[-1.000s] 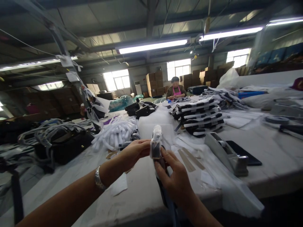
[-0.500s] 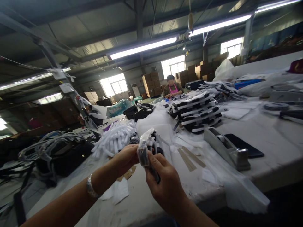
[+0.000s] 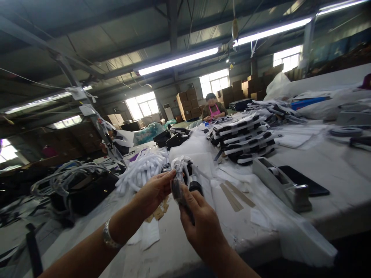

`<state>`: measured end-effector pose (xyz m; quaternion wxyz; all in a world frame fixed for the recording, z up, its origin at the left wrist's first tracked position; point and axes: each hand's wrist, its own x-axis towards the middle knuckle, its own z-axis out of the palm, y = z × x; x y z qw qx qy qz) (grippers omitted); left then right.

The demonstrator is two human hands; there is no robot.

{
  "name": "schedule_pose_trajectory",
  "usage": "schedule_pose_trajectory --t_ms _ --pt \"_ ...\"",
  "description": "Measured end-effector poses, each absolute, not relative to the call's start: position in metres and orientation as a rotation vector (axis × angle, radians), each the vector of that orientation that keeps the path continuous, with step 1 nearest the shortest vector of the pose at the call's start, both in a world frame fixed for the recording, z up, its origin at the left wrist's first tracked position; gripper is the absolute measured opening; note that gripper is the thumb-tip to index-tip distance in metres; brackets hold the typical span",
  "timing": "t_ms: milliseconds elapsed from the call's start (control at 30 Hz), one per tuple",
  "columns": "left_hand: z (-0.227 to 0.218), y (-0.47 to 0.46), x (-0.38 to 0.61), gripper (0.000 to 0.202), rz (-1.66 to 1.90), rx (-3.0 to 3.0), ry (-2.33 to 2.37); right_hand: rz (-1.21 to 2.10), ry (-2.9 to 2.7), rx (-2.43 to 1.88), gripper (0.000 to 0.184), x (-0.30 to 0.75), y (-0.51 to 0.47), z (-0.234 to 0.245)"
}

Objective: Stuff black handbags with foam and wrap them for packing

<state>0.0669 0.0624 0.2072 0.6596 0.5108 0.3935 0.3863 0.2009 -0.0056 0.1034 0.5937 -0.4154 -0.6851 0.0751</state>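
A dark strap-like piece in clear plastic wrap (image 3: pixel 176 189) is held up over the near side of the table. My right hand (image 3: pixel 204 220) is closed round its lower end, with the thumb lying along it. At its upper left edge my left hand (image 3: pixel 156 189) pinches the wrap, fingertips partly hidden behind it. Just behind are white and black tubular pieces (image 3: pixel 195 187), and I cannot tell whether they join the held piece. To the left lies a pile of white padded tubes (image 3: pixel 145 166).
A grey tape dispenser (image 3: pixel 281 185) stands at right beside a dark flat pad (image 3: pixel 307 181). Two tan strips (image 3: pixel 232 197) lie nearer. Stacked black-and-white wrapped pieces (image 3: pixel 246 139) rise behind. Black bags (image 3: pixel 78 193) sit at left. A person in a pink apron (image 3: pixel 214 112) sits across the table.
My left fingers have shifted up along the wrapped piece, and its wrap looks more gathered at the top. My right hand keeps its grip. The whole view has shifted slightly.
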Motion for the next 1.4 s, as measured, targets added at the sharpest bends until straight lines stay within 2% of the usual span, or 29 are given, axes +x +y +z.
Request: schedule_pose_trajectory --t_ms 133,233,300,333,467,700,767,867,967,1033,1100,1400 --pt "0.210 0.076 0.064 0.033 0.887 1.264 0.923 0.291 -1.534 -0.905 0.064 0.209 -0.008 0.098" --pt "0.219 0.093 0.057 0.031 0.915 1.329 0.941 0.359 -1.472 -0.955 0.044 0.238 -0.001 0.085" --pt "0.225 0.103 0.051 0.030 0.909 1.373 0.940 0.319 -1.465 -1.172 0.028 0.270 0.012 0.069" --pt "0.227 0.107 0.048 0.031 0.888 1.406 0.937 0.287 -1.483 -1.335 0.026 0.288 0.021 0.060" --pt "0.232 0.105 0.041 0.034 0.734 1.538 0.924 0.195 -1.519 -1.806 0.023 0.353 0.056 0.027" --pt "0.226 0.091 0.033 0.034 0.761 1.483 0.963 0.235 -1.480 -2.145 0.014 0.388 0.082 0.015" --pt "0.222 0.094 0.029 0.030 0.811 1.439 0.988 0.240 -1.504 -2.101 0.009 0.383 0.083 0.026" --pt "0.219 0.097 0.026 0.030 0.847 1.381 0.999 0.303 -1.590 -1.874 0.023 0.361 0.076 0.056" --pt "0.219 0.096 0.028 0.036 0.864 1.349 1.015 0.690 -1.598 -1.444 0.038 0.327 0.062 0.095" --pt "0.220 0.094 0.031 0.038 0.869 1.365 1.023 0.904 -1.591 -1.230 0.040 0.303 0.053 0.119" --pt "0.221 0.091 0.032 0.036 0.847 1.423 1.007 0.981 -1.603 -1.174 0.039 0.282 0.049 0.137" --pt "0.219 0.081 0.037 0.037 0.739 1.623 0.821 1.111 -1.415 -0.881 0.039 0.229 0.072 0.157"
